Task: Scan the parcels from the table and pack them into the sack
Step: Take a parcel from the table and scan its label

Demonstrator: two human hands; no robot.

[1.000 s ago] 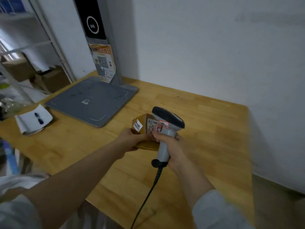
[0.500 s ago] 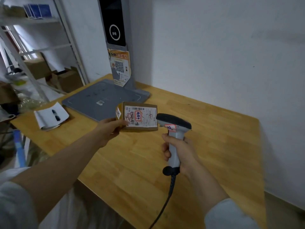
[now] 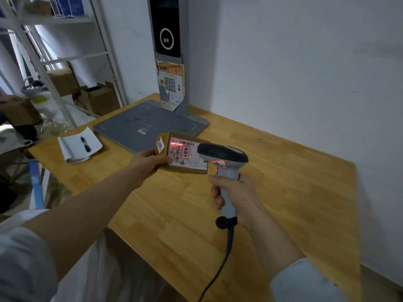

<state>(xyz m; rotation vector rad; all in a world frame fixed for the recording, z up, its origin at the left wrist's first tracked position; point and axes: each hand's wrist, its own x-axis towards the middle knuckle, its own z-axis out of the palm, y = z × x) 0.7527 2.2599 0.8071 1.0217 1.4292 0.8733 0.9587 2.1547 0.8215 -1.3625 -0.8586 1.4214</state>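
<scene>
Cardboard parcel [image 3: 174, 168], one in view, now carries a red scan line [image 3: 176, 144] on its label [image 3: 187, 154] (absent half a second ago); the scanner [image 3: 222, 162] head has closed in and overlaps its right end; long axis runs left-right, label face tilted toward the camera; left hand [image 3: 148, 160] grips its left end above the wooden table [image 3: 283, 182]; right hand [image 3: 235, 192] is wrapped around the one scanner's handle.
</scene>
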